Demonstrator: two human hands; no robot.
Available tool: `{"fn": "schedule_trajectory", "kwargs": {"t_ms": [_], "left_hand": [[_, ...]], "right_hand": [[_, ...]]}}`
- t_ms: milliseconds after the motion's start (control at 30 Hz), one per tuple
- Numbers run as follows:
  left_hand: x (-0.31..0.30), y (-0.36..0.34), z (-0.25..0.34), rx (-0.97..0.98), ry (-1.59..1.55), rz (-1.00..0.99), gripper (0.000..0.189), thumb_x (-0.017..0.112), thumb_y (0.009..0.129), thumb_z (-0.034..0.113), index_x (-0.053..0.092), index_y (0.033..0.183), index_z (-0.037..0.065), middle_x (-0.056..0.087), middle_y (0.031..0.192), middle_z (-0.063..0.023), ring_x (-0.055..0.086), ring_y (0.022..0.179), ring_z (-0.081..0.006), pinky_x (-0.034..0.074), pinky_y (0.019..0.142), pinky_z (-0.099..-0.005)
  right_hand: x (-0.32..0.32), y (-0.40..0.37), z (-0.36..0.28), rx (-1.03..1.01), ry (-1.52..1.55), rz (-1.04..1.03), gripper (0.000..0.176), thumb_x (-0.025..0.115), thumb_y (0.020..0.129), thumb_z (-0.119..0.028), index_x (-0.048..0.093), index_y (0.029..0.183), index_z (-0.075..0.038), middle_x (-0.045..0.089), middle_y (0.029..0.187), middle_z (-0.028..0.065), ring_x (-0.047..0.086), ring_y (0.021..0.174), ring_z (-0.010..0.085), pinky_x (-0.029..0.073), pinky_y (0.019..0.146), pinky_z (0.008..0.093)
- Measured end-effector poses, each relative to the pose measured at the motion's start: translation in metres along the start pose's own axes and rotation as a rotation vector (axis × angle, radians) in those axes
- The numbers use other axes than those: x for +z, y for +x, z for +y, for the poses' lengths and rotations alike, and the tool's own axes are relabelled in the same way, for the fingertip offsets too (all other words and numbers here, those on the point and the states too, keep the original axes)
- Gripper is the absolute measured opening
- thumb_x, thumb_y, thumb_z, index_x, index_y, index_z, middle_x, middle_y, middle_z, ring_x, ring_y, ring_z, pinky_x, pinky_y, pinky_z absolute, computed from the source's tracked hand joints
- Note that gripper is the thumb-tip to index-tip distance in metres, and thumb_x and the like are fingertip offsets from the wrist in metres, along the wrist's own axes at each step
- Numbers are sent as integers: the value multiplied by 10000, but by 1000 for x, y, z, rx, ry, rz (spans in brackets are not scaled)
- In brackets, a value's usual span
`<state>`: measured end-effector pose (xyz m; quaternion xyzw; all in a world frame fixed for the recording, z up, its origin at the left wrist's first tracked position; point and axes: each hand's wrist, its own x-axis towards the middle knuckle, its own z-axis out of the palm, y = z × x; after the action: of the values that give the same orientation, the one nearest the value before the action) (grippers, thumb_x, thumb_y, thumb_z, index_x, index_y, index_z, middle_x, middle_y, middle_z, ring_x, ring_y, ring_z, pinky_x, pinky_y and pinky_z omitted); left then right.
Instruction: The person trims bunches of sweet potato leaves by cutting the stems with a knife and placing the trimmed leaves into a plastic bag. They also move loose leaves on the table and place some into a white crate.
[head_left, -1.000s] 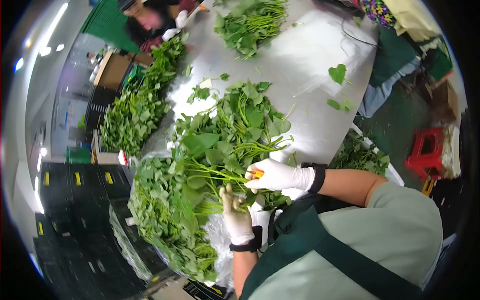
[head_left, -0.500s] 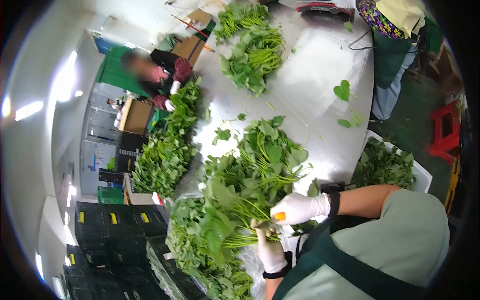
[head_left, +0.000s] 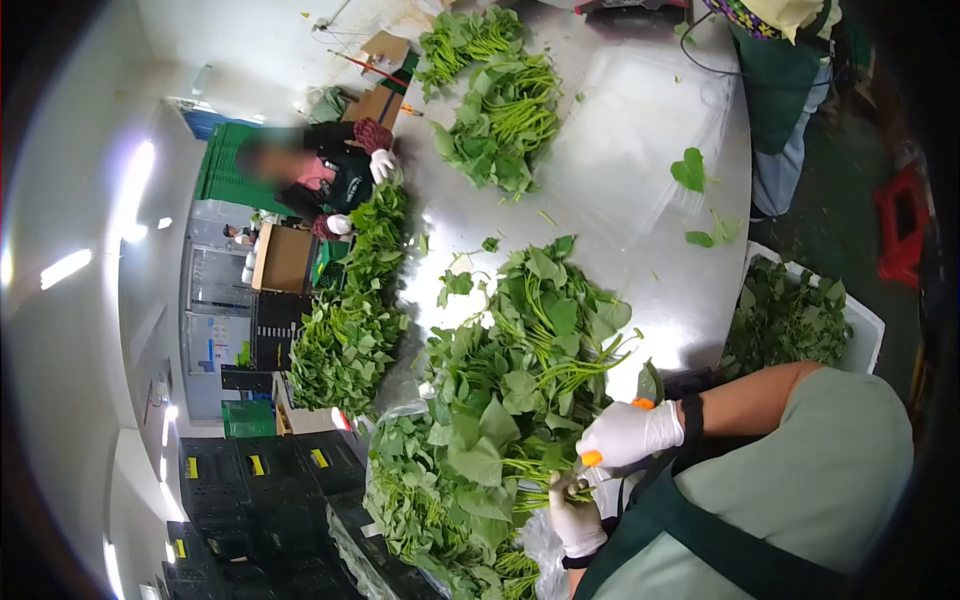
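The view is turned sideways. My gloved left hand (head_left: 577,520), low in the picture, is closed around the stems of a leafy green bunch (head_left: 525,468), whose leaves point toward the picture's left. Just above it, my gloved right hand (head_left: 632,433) is closed on an orange-handled tool (head_left: 592,458). Its front end sits close to the stems at my left fingers; the working end is mostly hidden. A large pile of leafy greens (head_left: 540,315) lies beside my hands on the metal table (head_left: 610,220). More greens (head_left: 405,490) lie on clear plastic below.
Bundled greens (head_left: 505,110) lie at the far end. A co-worker's gloved hands (head_left: 382,165) are at a long heap of greens (head_left: 345,345). Another person (head_left: 785,120) stands by the table edge. A white box of greens (head_left: 865,335), red stool (head_left: 903,225) and black crates (head_left: 265,460) stand around.
The whole view has shifted, so most things appear farther right and lower. The co-worker's hands are farther apart. My hands keep their hold on the stems and the tool.
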<state>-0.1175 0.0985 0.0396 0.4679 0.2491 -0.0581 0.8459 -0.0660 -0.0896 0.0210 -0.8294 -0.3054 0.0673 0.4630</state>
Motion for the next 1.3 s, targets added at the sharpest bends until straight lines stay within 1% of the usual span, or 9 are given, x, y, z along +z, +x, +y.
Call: {"fn": "schedule_trajectory", "kwargs": {"t_ms": [167,400,500,633,700,767,933,1233,1300], "left_hand": [[-2,-1,4,-66,-88,90,82,520,900,99,494,951,39,448,721,-4,404,660,-105,388,659,-264],[-2,-1,5,17,-26,-94,178,532,911,151,504,1047,39,523,927,-56,420,711,-117,386,687,-249],[1,-11,19,649,1105,121,326,509,895,57,485,1218,13,571,1016,-103,508,802,-172,441,737,-276],[-2,-17,53,552,1407,399,309,506,925,81,494,1223,-1,568,972,-65,516,820,-174,442,745,-276],[-1,-3,53,452,183,151,294,524,958,190,511,1176,-7,564,952,-54,491,800,-148,424,754,-266],[15,-2,48,415,13,151,320,515,971,275,533,1116,-9,550,934,-46,469,787,-128,407,751,-260],[29,-7,31,466,76,189,289,525,967,252,539,1102,-3,569,942,-59,496,788,-131,427,753,-269],[25,-27,57,569,127,118,210,566,944,244,507,1057,77,572,963,-44,529,803,-108,467,690,-281],[21,-26,51,534,82,91,199,571,940,215,492,1066,84,571,976,-49,533,792,-109,463,694,-273]], "right_hand": [[0,1,-1,-4,46,157,156,609,757,-242,551,770,-97,588,670,64,616,622,313,469,535,427],[-12,8,-1,153,126,-4,137,594,701,-215,616,786,-110,623,671,121,628,663,348,482,593,444],[-27,3,14,492,179,39,166,591,692,-221,640,792,-99,638,704,136,635,682,349,497,624,441],[-29,-11,24,514,148,-83,335,628,720,-278,591,980,-70,642,768,179,639,717,358,499,661,442],[-18,-8,12,440,65,-108,349,629,752,-262,544,1036,-77,640,783,184,634,718,371,494,667,447],[-23,-3,-11,318,98,71,276,610,773,-201,535,1000,-64,637,779,184,631,716,372,492,649,447],[-16,15,-41,125,241,45,200,591,783,-169,540,937,-51,613,736,184,622,688,378,485,611,445],[-17,9,-15,458,83,-110,207,581,835,-253,578,918,-63,638,802,172,635,757,358,496,652,417],[-21,17,-38,113,157,127,237,644,823,-247,595,963,-62,639,799,164,644,724,339,507,640,383]]}}
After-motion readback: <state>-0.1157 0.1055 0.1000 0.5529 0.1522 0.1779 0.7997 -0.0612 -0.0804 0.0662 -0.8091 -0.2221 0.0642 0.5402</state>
